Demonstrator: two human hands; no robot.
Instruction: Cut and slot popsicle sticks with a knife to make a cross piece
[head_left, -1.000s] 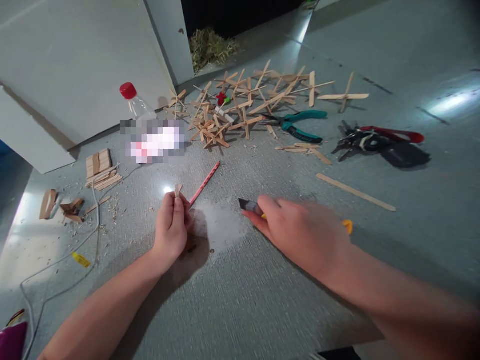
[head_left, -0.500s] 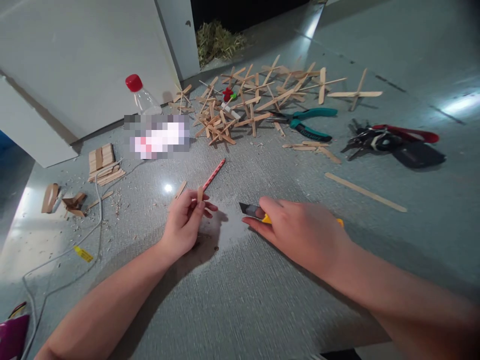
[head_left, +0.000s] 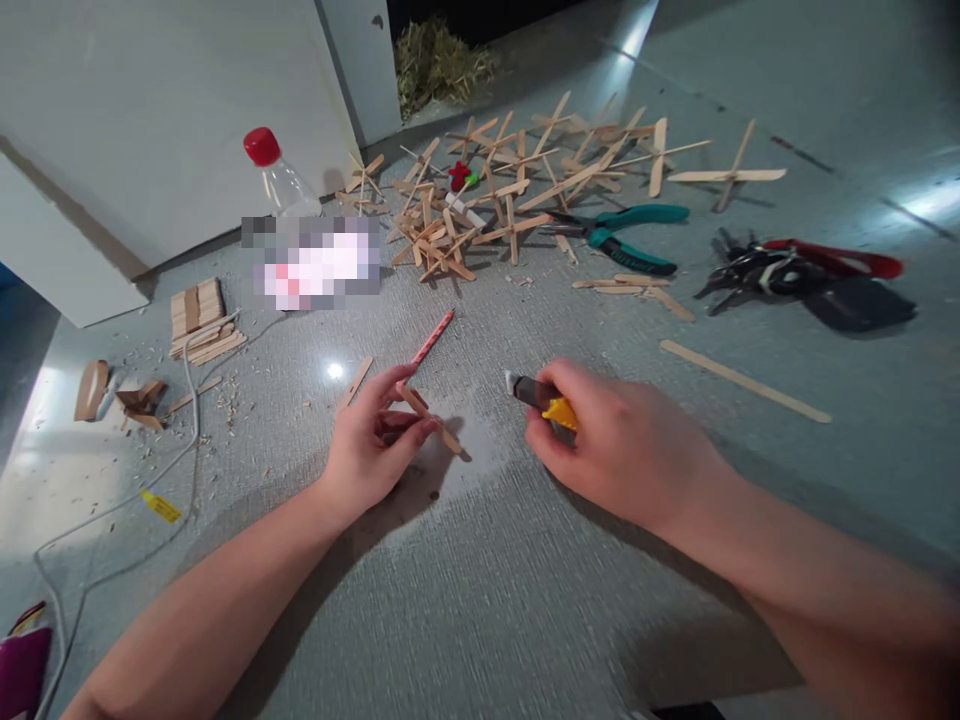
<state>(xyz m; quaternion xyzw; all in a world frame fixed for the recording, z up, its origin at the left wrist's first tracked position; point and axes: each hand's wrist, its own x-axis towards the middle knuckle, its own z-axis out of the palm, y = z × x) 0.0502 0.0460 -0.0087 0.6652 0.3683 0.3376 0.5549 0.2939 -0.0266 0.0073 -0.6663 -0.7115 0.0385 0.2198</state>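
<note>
A short wooden stick [head_left: 448, 437] is pinched between the thumb and fingers of my left hand [head_left: 375, 432], slanting down to the right. Just beyond those fingers lies a red and white patterned pencil [head_left: 433, 337]. My right hand [head_left: 619, 435] is wrapped round a yellow utility knife [head_left: 559, 412], its blade pointing left, apart from the stick. Another small stick piece [head_left: 361, 378] lies beside my left hand. A long flat stick [head_left: 746, 381] rests on the grey surface to the right of my right hand.
Crossed wooden sticks [head_left: 442, 240] are heaped at the back. Teal-handled pliers [head_left: 637, 215] and keys [head_left: 855, 300] lie right of them. A red-capped bottle [head_left: 283, 187], a stick bundle [head_left: 199, 308], a white cable [head_left: 196, 400] and brown scraps [head_left: 142, 402] are on the left.
The stick in my left hand has turned from upright to slanting down and right. My right hand has moved a little right and up with the knife, whose blade has tilted.
</note>
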